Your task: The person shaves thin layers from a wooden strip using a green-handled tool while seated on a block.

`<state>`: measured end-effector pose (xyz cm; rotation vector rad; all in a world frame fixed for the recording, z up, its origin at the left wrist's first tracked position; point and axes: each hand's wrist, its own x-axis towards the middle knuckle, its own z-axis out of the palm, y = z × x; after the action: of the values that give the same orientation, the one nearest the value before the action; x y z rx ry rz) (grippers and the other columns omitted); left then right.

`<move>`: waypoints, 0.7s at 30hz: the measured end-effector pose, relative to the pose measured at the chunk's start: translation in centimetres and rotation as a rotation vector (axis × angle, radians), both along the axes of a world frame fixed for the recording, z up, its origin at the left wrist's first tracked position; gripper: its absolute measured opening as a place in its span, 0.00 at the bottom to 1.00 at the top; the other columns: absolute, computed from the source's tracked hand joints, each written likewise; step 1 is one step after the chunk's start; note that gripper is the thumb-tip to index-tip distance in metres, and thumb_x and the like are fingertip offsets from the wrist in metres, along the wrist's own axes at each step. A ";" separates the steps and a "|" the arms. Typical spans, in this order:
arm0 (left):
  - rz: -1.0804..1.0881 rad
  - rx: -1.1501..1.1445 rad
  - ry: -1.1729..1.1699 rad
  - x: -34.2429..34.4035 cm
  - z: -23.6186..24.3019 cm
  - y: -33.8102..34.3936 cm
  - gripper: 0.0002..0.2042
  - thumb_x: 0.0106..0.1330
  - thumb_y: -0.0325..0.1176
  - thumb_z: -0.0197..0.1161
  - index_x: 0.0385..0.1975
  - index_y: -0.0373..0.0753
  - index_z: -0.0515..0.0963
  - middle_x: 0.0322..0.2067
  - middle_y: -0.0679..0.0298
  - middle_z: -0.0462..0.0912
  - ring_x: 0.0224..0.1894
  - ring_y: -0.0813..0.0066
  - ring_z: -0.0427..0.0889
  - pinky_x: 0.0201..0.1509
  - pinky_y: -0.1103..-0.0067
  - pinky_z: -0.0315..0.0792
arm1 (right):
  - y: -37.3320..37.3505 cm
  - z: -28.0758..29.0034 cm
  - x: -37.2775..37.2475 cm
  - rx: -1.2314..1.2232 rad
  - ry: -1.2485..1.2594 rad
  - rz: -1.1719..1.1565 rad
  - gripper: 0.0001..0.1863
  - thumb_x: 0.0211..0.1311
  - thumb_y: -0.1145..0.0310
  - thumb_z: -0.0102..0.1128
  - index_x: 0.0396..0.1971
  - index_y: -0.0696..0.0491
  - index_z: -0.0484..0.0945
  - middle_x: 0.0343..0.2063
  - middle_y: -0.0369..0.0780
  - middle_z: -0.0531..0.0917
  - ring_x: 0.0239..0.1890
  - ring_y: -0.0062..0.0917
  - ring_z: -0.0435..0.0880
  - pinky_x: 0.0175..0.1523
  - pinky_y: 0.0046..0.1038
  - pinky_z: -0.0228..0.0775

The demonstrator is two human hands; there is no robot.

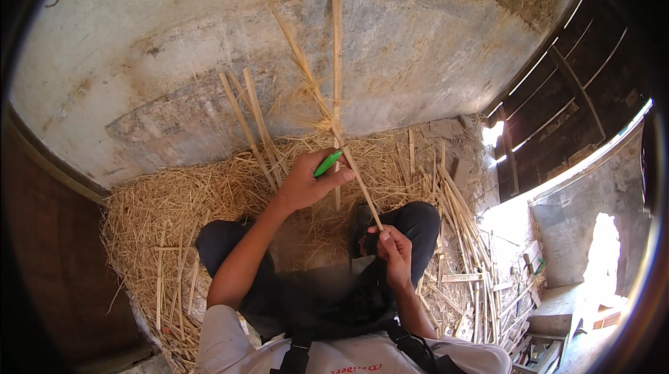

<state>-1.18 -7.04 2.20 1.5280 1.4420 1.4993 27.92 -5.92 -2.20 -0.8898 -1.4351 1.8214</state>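
Observation:
My left hand (311, 182) is closed around a tool with a bright green handle (328, 163); its working end is hidden by my fingers and the strip. That hand rests against a long, thin wooden or bamboo strip (359, 180), which slants up and away toward the wall. Curled shavings (323, 121) cling to the strip beyond my left hand. Close to my right knee, my right hand (395, 252) pinches the strip's near end between thumb and fingers.
Straw-like shavings (153, 200) cover the floor around my legs. Strips (337, 46) and shorter pieces (256, 112) lean against the stained wall (209, 46). More long strips (463, 234) lie piled to the right. Dark slatted boards (564, 88) stand at the far right.

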 end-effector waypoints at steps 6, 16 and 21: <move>0.103 -0.016 -0.135 0.4 -1.3 0.7 0.16 0.79 0.45 0.69 0.41 0.36 0.87 0.19 0.74 0.70 0.24 0.84 0.66 0.29 0.76 0.61 | -0.3 -0.5 -0.2 0.082 -0.078 -0.043 0.16 0.81 0.60 0.61 0.52 0.57 0.87 0.25 0.22 0.70 0.30 0.08 0.64 0.37 0.18 0.54; 0.133 -0.024 -0.175 0.2 -1.1 0.7 0.14 0.72 0.44 0.77 0.42 0.38 0.90 0.21 0.78 0.70 0.25 0.86 0.65 0.29 0.78 0.60 | -0.6 0.1 -0.5 0.121 -0.133 -0.089 0.15 0.80 0.61 0.62 0.52 0.57 0.88 0.27 0.24 0.74 0.31 0.09 0.66 0.38 0.18 0.55; 0.101 -0.051 -0.138 0.6 -0.2 0.4 0.14 0.72 0.45 0.78 0.42 0.39 0.90 0.22 0.79 0.69 0.24 0.87 0.64 0.29 0.79 0.59 | -0.7 0.2 -0.5 0.115 -0.124 -0.105 0.15 0.80 0.61 0.62 0.51 0.57 0.88 0.27 0.23 0.74 0.31 0.09 0.66 0.39 0.18 0.55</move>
<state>-0.59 -6.64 2.02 1.3123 1.4834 1.5815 27.43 -6.60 -1.97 -1.0151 -1.5234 1.6139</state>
